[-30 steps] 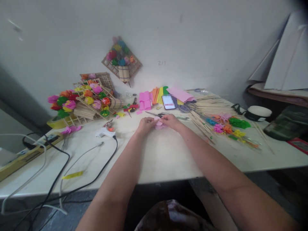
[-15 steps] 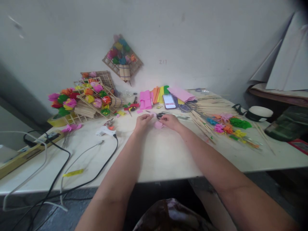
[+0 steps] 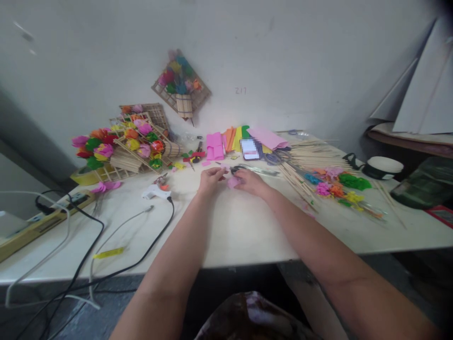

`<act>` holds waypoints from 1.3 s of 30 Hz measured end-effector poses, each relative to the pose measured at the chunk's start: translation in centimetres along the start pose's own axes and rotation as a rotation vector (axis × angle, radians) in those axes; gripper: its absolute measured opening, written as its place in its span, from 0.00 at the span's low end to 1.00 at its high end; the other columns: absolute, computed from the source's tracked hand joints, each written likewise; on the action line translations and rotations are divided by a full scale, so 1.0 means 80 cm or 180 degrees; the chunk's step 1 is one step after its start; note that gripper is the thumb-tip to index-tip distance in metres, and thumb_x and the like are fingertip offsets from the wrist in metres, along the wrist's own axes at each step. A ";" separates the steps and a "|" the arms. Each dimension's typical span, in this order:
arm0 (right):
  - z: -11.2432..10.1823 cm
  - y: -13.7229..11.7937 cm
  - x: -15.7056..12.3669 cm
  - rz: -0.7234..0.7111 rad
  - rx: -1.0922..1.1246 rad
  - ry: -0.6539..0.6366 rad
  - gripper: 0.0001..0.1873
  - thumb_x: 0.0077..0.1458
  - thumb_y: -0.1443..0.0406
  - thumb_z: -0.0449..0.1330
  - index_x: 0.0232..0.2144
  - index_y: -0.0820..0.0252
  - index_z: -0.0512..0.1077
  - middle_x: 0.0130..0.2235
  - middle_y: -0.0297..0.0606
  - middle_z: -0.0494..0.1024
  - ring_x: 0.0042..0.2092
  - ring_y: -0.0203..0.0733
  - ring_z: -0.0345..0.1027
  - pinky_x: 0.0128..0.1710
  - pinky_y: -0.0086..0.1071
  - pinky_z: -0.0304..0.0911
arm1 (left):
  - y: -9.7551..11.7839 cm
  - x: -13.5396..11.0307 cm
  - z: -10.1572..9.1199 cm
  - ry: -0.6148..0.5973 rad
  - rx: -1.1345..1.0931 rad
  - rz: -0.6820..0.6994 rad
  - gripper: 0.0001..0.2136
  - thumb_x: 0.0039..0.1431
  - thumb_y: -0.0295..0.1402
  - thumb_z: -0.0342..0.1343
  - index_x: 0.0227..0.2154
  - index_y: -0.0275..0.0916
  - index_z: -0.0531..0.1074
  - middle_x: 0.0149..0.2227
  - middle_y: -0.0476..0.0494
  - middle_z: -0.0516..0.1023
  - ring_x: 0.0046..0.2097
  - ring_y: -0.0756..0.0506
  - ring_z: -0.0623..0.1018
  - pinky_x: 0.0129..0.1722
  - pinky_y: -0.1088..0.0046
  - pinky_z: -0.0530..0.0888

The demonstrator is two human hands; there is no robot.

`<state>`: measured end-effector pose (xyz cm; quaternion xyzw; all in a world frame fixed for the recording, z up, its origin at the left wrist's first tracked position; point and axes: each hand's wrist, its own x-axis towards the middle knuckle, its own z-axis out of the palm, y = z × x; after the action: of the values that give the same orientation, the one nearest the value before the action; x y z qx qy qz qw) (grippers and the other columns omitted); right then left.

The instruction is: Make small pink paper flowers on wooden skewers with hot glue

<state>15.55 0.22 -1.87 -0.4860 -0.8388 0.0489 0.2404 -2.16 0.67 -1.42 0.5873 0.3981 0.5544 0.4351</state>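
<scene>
In the head view my left hand (image 3: pixel 212 179) is closed in a pinch, with a small pale pink piece of paper (image 3: pixel 224 167) at its fingertips. My right hand (image 3: pixel 250 181) reaches in from the other side, its fingers curled at the edge of a second pink paper piece (image 3: pixel 233 182) on the table. Dark-handled scissors (image 3: pixel 235 168) lie just beyond my right fingers, partly hidden by them. Thin wire stems (image 3: pixel 260 169) lie behind the right hand.
Left stand paper-flower baskets (image 3: pixel 129 163), a white glue gun (image 3: pixel 156 192) and cables. Folded pink crepe paper (image 3: pixel 214 146) and a phone (image 3: pixel 249 149) lie at the back. Bamboo sticks (image 3: pixel 313 156), paper flowers (image 3: pixel 331 190) and a dark green container (image 3: pixel 424 182) occupy the right.
My right hand has let go of the scissors and moved slightly down onto the pink paper piece. My left hand stays in nearly the same place.
</scene>
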 end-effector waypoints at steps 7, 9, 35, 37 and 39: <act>0.005 -0.018 0.000 -0.0041 -0.0050 -0.0191 0.17 0.48 0.64 0.61 0.42 0.60 0.74 0.42 0.42 0.76 0.45 0.45 0.66 0.46 0.34 0.58 | 0.004 -0.002 0.002 0.0050 -0.0079 0.0077 0.14 0.42 0.42 0.61 0.25 0.34 0.75 0.28 0.42 0.78 0.24 0.52 0.71 0.28 0.75 0.69; 0.001 -0.022 -0.002 -0.0052 0.0006 -0.0061 0.15 0.48 0.62 0.60 0.40 0.60 0.75 0.41 0.41 0.76 0.44 0.44 0.66 0.45 0.33 0.58 | 0.001 -0.001 0.002 -0.0001 -0.0080 0.0142 0.14 0.43 0.42 0.60 0.26 0.34 0.74 0.28 0.42 0.77 0.24 0.51 0.71 0.28 0.75 0.69; -0.018 -0.030 -0.001 0.1216 0.3436 0.0677 0.06 0.39 0.64 0.61 0.22 0.63 0.72 0.22 0.34 0.75 0.22 0.30 0.60 0.19 0.24 0.52 | 0.005 -0.006 0.024 -0.0285 0.0706 0.0342 0.17 0.49 0.45 0.54 0.32 0.35 0.76 0.30 0.43 0.78 0.33 0.47 0.75 0.33 0.74 0.69; -0.019 -0.032 -0.001 0.1082 0.3296 0.0521 0.06 0.39 0.64 0.61 0.21 0.63 0.72 0.21 0.33 0.74 0.22 0.30 0.61 0.20 0.24 0.53 | 0.006 -0.008 0.025 -0.0323 0.0541 0.0173 0.17 0.47 0.45 0.57 0.28 0.35 0.76 0.26 0.44 0.77 0.30 0.47 0.75 0.29 0.74 0.69; -0.024 -0.026 0.000 0.1052 0.3065 0.0556 0.07 0.41 0.63 0.60 0.22 0.63 0.72 0.21 0.33 0.74 0.22 0.31 0.61 0.21 0.25 0.55 | 0.007 -0.008 0.026 -0.0162 0.0368 -0.0025 0.16 0.45 0.45 0.59 0.26 0.34 0.76 0.23 0.44 0.76 0.26 0.49 0.73 0.26 0.75 0.68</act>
<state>14.75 -1.16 0.44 -0.4486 -0.6100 0.4259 0.4952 -0.17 -0.29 -1.10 0.6238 0.4205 0.5137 0.4125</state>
